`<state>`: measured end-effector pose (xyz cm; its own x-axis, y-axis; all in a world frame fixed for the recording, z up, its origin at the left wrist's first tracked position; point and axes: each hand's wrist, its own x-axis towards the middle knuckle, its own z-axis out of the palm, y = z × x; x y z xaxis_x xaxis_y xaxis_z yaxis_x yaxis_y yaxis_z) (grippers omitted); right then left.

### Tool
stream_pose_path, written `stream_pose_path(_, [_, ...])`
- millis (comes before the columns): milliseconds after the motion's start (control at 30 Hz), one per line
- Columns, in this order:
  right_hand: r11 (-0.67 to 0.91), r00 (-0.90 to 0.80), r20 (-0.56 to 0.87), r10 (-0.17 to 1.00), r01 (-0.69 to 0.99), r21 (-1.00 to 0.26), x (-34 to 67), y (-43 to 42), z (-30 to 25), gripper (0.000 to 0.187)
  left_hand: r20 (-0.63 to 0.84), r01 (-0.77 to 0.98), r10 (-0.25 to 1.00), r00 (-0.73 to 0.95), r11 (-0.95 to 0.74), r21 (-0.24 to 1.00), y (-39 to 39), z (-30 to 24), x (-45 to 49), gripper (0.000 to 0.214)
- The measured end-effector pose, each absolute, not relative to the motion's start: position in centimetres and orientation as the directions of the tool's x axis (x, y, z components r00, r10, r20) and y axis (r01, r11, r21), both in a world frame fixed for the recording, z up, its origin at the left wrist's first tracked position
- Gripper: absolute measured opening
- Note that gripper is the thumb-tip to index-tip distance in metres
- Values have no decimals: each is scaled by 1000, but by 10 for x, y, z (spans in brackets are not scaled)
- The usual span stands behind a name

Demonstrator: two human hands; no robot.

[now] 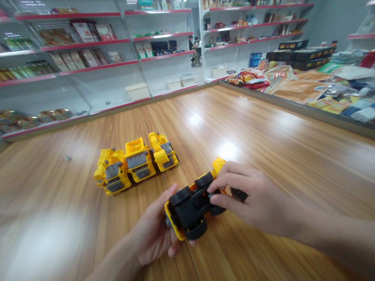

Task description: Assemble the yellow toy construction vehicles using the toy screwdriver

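Observation:
A yellow toy truck (193, 205) is turned over above the table, its black underside and black wheels facing me. My left hand (157, 228) grips it from below at its left end, fingers wrapped behind it. On the right, my right hand (245, 191) has its thumb and forefinger pinched together against the underside. Between those fingertips is a tiny greyish piece, too small to name. Farther back, three yellow toy vehicles stand side by side: one with folded yellow parts on top (111, 171), a dump truck (139, 159) and one with a yellow arm (163, 150).
A small grey metallic piece (68, 158) lies on the wooden table (60, 221), left of the standing vehicles. Packaged goods (293, 83) are heaped beyond the raised right edge. Stocked shelves (95, 69) line the back, and a person (193, 50) is far off.

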<state>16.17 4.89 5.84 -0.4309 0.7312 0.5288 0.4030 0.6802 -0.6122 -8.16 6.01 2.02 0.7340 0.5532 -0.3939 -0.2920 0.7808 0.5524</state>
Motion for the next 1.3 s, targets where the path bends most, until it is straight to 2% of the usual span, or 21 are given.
stream_pose_path(167, [633, -393, 504, 769, 361, -685, 165, 44, 66, 20, -425, -313, 569, 704, 786, 533, 63, 21, -81, 64])
stream_pose_path(333, [594, -261, 533, 805, 334, -732, 166, 45, 61, 19, -422, -322, 549, 722, 806, 497, 64, 22, -82, 59])
stream_pose_path(500, [605, -179, 583, 792, 351, -714, 167, 45, 57, 17, -386, -341, 552, 739, 800, 493, 66, 24, -80, 54])
stream_pose_path(567, [641, -171, 622, 764, 306, -703, 168, 43, 58, 18, -371, -344, 556, 744, 794, 501, 65, 25, -79, 55])
stream_pose_path(733, [731, -200, 704, 682, 161, -663, 169, 40, 61, 26, -352, -341, 555, 754, 788, 513, 64, 25, -79, 55])
stream_pose_path(867, [735, -249, 692, 678, 185, -653, 166, 43, 59, 28, -342, -334, 540, 769, 795, 506, 64, 23, -80, 53])
stream_pose_path(1033, [763, -317, 695, 646, 220, -608, 164, 45, 58, 17, -343, -315, 511, 788, 814, 488, 64, 23, -80, 58])
stream_pose_path(1300, [793, -333, 721, 608, 306, -527, 164, 46, 63, 13, -393, -312, 518, 760, 820, 479, 63, 24, -80, 58])
